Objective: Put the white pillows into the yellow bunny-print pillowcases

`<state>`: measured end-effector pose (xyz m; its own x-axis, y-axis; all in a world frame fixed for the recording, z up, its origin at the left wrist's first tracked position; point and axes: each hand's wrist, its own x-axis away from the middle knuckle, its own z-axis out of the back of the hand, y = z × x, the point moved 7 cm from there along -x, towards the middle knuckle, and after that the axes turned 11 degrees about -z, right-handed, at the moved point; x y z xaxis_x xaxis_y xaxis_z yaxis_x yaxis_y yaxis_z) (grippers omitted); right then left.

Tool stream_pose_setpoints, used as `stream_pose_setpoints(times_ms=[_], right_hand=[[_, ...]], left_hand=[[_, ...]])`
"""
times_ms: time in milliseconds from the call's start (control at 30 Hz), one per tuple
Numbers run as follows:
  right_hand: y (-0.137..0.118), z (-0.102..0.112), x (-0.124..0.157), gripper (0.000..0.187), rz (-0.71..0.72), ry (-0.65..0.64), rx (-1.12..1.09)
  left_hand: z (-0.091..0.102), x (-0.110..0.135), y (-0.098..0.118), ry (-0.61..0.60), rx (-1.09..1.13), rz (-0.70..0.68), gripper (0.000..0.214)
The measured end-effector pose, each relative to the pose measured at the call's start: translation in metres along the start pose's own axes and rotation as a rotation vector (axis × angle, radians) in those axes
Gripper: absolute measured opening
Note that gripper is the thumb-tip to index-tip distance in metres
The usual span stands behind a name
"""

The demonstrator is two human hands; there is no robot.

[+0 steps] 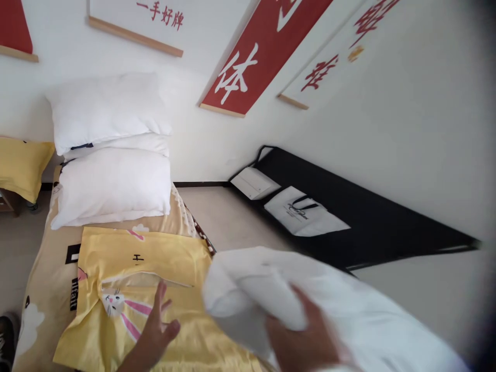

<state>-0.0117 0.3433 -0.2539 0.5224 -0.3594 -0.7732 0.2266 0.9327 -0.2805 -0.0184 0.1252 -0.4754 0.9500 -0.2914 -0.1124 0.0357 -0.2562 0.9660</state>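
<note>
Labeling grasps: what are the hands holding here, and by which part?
The right hand grips the white pillow by its near end, bunching the fabric. The left hand holds nothing; it lies open on the yellow pillowcase.

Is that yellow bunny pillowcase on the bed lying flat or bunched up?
Flat: the yellow pillowcase lies spread on the bed, the left hand on it.
</note>
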Motion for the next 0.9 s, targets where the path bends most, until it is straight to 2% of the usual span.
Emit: stream_pose_setpoints(times_ms=[33,100,200,267,333,433,500,567,667,800,833,900], right_hand=[[-0.018,-0.006,0.024,0.047,0.081,-0.054,-0.032],[-0.05,-0.016,0.073,0.046,0.222,-0.196,-0.125],[-0.073,-0.025,0.121,0.051,0.277,-0.365,-0.231],[-0.075,-0.03,0.133,0.055,0.308,-0.454,-0.239],[-0.071,-0.035,0.139,0.064,0.369,-0.58,-0.219],[-0.06,-0.04,0.155,0.088,0.43,-0.804,-0.121],[-0.055,-0.041,0.168,0.107,0.448,-0.862,-0.034],[-0.057,-0.043,0.18,0.109,0.456,-0.808,0.039],[-0.065,-0.046,0.187,0.077,0.428,-0.577,0.12],[-0.069,-0.039,0.185,0.043,0.351,-0.264,-0.033],[-0.068,-0.035,0.183,0.038,0.337,-0.225,-0.1],[-0.063,-0.031,0.178,0.034,0.322,-0.232,-0.207]], left_hand=[[-0.013,-0.004,0.01,0.062,0.089,-0.048,0.095],[-0.026,-0.01,0.019,0.202,0.16,-0.068,0.099],[-0.022,-0.009,0.012,0.422,0.193,0.017,0.086],[-0.015,-0.002,0.005,0.532,0.237,0.078,0.075],[-0.012,0.003,0.002,0.589,0.291,0.123,0.068],[-0.013,0.006,0.006,0.609,0.314,0.171,0.064],[-0.014,0.005,0.009,0.601,0.276,0.206,0.055],[-0.014,0.001,0.014,0.582,0.195,0.207,0.036],[-0.011,-0.003,0.02,0.56,0.049,0.164,0.01],[-0.007,-0.007,0.03,0.469,-0.108,0.109,0.01],[-0.007,-0.009,0.034,0.423,-0.157,0.096,0.01],[-0.008,-0.016,0.044,0.304,-0.258,0.069,0.009]])
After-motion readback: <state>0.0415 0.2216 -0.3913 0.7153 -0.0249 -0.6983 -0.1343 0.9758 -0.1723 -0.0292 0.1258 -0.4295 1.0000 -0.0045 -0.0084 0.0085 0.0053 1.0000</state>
